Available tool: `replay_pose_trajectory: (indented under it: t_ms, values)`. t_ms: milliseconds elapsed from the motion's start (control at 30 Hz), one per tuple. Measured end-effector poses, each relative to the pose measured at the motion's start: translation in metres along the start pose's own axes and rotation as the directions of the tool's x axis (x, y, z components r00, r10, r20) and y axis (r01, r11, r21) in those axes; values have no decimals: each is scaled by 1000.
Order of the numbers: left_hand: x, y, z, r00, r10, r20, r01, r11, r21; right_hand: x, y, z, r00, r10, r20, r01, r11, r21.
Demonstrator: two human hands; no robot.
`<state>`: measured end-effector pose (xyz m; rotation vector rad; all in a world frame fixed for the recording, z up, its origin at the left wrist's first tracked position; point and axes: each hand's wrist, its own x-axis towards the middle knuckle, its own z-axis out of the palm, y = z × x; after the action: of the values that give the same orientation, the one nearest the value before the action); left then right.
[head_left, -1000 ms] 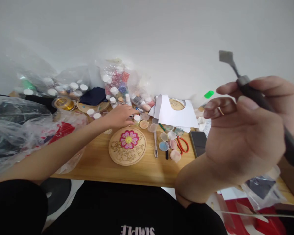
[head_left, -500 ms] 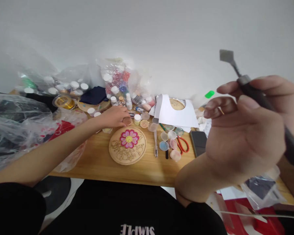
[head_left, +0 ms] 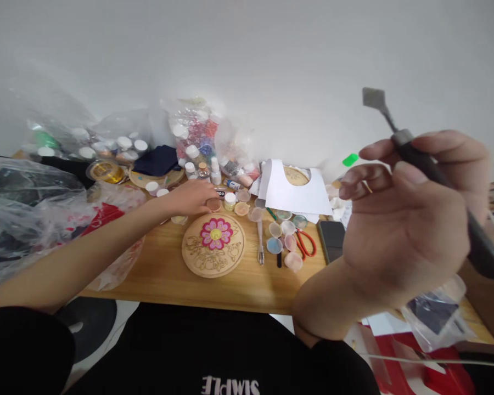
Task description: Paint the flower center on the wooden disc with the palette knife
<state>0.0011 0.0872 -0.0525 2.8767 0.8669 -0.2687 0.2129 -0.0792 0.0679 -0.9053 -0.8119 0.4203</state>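
Observation:
My right hand (head_left: 411, 219) is raised at the right, closed round the dark handle of a small spatula (head_left: 373, 99). Its flat, squared metal blade points up and to the left. Across the table, my left hand (head_left: 195, 196) reaches to a small round cup (head_left: 214, 205) of brownish material and grips its left side with thumb and fingertips. Just in front of this cup lies a round wooden board (head_left: 214, 263) with line-drawn flowers. One flower (head_left: 216, 234) on it is coloured pink and magenta with a yellow centre.
Several little cups (head_left: 274, 245), orange-handled scissors (head_left: 307, 243), a clear-handled tool (head_left: 260, 241) and a phone (head_left: 331, 241) lie right of the board. White paper (head_left: 300, 200), small bottles (head_left: 215, 171) and bags of jars (head_left: 197, 131) line the wall. Plastic bags (head_left: 33, 192) cover the left.
The spatula and my right hand have shifted slightly left in view. My left hand stays at the brownish cup.

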Motion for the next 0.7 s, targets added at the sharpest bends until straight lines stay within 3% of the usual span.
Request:
replay_pose_trajectory:
  t_ms: [233, 433, 700]
  values:
    - [1, -1, 3, 998, 27, -57, -25, 999, 32, -1, 0, 0, 1000, -2, -2, 2, 1000, -6]
    - [14, 14, 2, 988, 71, -139, -80, 995, -66, 4, 5, -6, 998, -42, 39, 43, 999, -18]
    - [39, 32, 0, 984, 133, -121, -131, 991, 25, 9, 10, -11, 994, -92, 66, 92, 996, 0]
